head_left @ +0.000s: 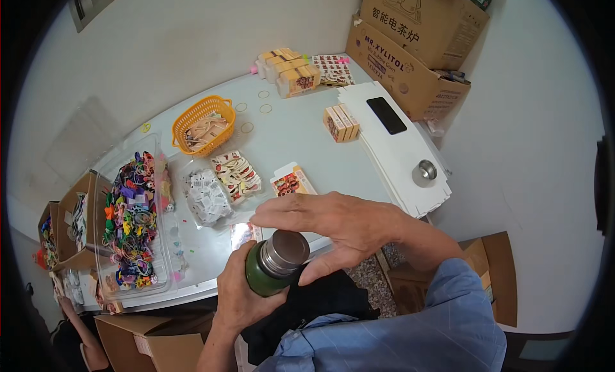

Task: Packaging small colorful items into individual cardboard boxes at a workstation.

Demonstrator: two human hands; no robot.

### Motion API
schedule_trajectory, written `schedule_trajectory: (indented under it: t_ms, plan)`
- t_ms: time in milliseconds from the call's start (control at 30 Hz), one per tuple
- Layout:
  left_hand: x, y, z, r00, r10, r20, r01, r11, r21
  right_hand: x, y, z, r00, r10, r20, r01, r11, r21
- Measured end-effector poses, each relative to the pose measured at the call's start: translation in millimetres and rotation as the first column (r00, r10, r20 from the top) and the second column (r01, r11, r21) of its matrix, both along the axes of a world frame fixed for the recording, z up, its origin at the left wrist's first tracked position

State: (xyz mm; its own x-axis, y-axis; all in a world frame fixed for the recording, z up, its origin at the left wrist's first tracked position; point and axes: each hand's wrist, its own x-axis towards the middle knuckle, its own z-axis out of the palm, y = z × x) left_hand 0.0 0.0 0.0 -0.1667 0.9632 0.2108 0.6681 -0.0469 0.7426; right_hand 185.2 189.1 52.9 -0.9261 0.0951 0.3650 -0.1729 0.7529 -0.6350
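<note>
- Left hand (pixel 242 294) wrapped around green body of a vacuum flask (pixel 274 267), holding it up near the chest, just off the near edge of the worktop (pixel 282 132); grip looks like a brace against twisting.
- Right hand (pixel 333 226) arched over the steel neck, thumb against the metal side, fingers spread wide above the top; not clamped on anything, cannot tell if turning.
- Steel cap (pixel 424 172) sits alone on a stack of white flat cartons (pixel 397 148), well beyond the right hand; probably parked there to keep both hands free.
- Black phone (pixel 385 114) lies on the same stack, further out.
- Just beyond the fingers: printed card packet (pixel 291 181), flat on the worktop.
- Ahead-left of the hands: two clear bags of small printed sachets (pixel 221 186), side by side.
- Orange basket (pixel 204 124) further out, holding pale flat pieces.
- Far left of the left hand: clear tray (pixel 134 221) packed with multicoloured hair ties, open for reach.
- Three small boxes (pixel 341 122) standing in a row, more of them stacked at the far edge.
- Brown shipping cartons (pixel 410 45) against the wall, far right.
- Loose rubber bands (pixel 256 106) scattered beyond the basket.
</note>
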Motion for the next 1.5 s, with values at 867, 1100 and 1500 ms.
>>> schedule_trajectory:
  t_ms: [867, 1100, 1500]
  plan:
    - [1.7, 221.7, 6.8, 0.986, -0.069, 0.15, 0.02, 0.951, 0.308, -10.7, 121.3, -1.4, 0.937, -0.348, 0.023, 0.298, 0.765, -0.572]
    - [2.4, 315.1, 1.3, 0.981, -0.192, -0.018, 0.187, 0.923, 0.335, -1.1, 197.3, -2.5, 0.808, -0.576, -0.119, 0.481, 0.764, -0.429]
    - [-46.5, 384.7, -137.5, 0.964, -0.265, 0.004, 0.264, 0.959, -0.103, 45.0, 450.1, -64.0, 0.221, -0.92, -0.324, 0.952, 0.275, -0.131]
